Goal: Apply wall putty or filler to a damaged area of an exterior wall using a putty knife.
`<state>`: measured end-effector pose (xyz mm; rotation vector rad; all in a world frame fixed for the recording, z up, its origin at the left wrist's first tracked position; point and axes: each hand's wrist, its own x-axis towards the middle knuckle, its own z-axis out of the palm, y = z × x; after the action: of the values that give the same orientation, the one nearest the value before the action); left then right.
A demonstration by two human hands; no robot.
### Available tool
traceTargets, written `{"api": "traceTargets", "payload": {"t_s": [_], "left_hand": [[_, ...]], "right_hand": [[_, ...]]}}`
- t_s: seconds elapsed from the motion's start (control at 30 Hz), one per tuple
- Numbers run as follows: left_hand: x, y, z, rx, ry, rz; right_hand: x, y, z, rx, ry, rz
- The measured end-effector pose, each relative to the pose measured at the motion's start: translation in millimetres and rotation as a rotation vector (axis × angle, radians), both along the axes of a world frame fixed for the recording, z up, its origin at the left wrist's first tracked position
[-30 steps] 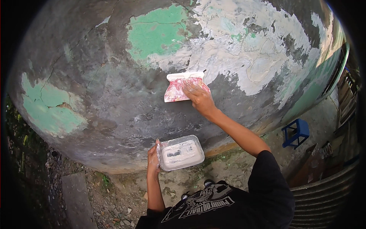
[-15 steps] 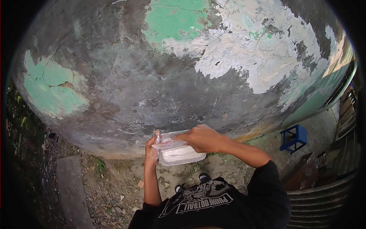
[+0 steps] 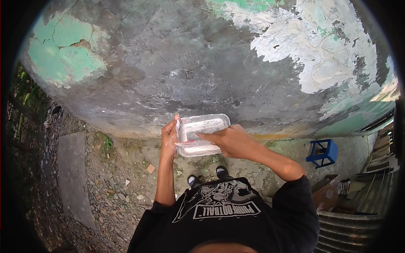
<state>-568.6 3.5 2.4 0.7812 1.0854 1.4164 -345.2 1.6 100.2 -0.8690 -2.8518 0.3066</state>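
Note:
My left hand, smeared with white, grips the left end of a clear rectangular plastic tub, its thumb up along the side. White putty coats the tub's inside, thicker in places. Over the near half of the tub, my right hand holds a flat, pale scraper with a reddish mark. The index finger stretches along it, and the other fingers curl under, partly hidden. The scraper's left end comes close to my left hand; whether they touch I cannot tell.
Ahead stands a grey wall with peeling green paint and a broad white patch. A blue stool is at the right, near corrugated sheets. Stony ground and a long slab lie left.
The scraper has gone from the tub's far side to its near half, baring more putty. My view has tilted down, so wall and tub sit higher in the picture.

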Motion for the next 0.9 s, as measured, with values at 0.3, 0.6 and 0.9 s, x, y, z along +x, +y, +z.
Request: {"api": "traceTargets", "payload": {"t_s": [0.3, 0.6, 0.9], "left_hand": [[-16.4, -31.7, 1.3, -0.125, -0.036, -0.183], [-17.9, -56.6, -30.6, -0.416, -0.359, -0.373], [5.1, -71.0, -33.5, -0.358, -0.196, -0.358]], "right_hand": [[-12.8, -26.3, -8.5, -0.074, -0.067, -0.062], [-16.0, -55.4, -35.4, -0.142, -0.004, -0.197], [4.7, -80.7, -32.8, -0.043, 0.151, -0.272]]}}
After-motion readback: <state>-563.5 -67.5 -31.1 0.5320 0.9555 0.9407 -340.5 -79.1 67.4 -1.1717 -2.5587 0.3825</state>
